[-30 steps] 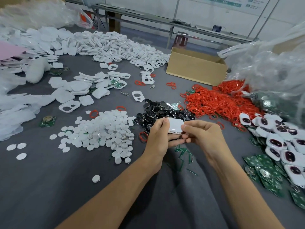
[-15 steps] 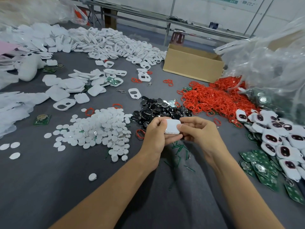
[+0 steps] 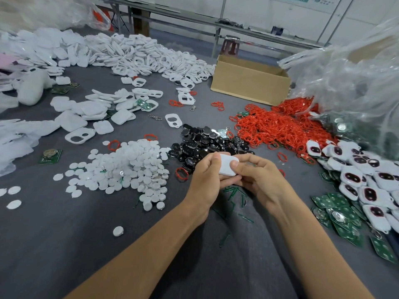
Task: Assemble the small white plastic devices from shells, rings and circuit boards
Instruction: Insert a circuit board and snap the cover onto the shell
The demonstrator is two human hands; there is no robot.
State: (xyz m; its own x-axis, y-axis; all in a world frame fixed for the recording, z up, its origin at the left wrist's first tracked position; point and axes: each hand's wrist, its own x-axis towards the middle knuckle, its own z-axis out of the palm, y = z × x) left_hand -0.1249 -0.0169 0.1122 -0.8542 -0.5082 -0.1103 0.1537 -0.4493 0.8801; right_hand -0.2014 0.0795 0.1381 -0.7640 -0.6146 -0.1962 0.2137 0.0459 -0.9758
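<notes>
A small white plastic device (image 3: 226, 165) is held between both hands at the centre of the grey table. My left hand (image 3: 207, 175) grips its left side with the thumb on top. My right hand (image 3: 257, 175) pinches its right edge with thumb and fingers. Around the hands lie part piles: white round discs (image 3: 129, 169), black inserts (image 3: 203, 143), red rings (image 3: 278, 126), green circuit boards (image 3: 336, 214), white shells (image 3: 142, 55) and assembled white devices (image 3: 362, 180) at the right.
An open cardboard box (image 3: 250, 83) stands at the back, with bulky clear plastic bags (image 3: 349, 78) to its right. Flat white covers (image 3: 86, 113) lie at the left. Thin green strips (image 3: 233, 193) are scattered under my hands. A metal rack (image 3: 216, 24) runs along the far wall.
Both hands keep hold of the white device in the same spot; the fingers have shifted slightly on it.
</notes>
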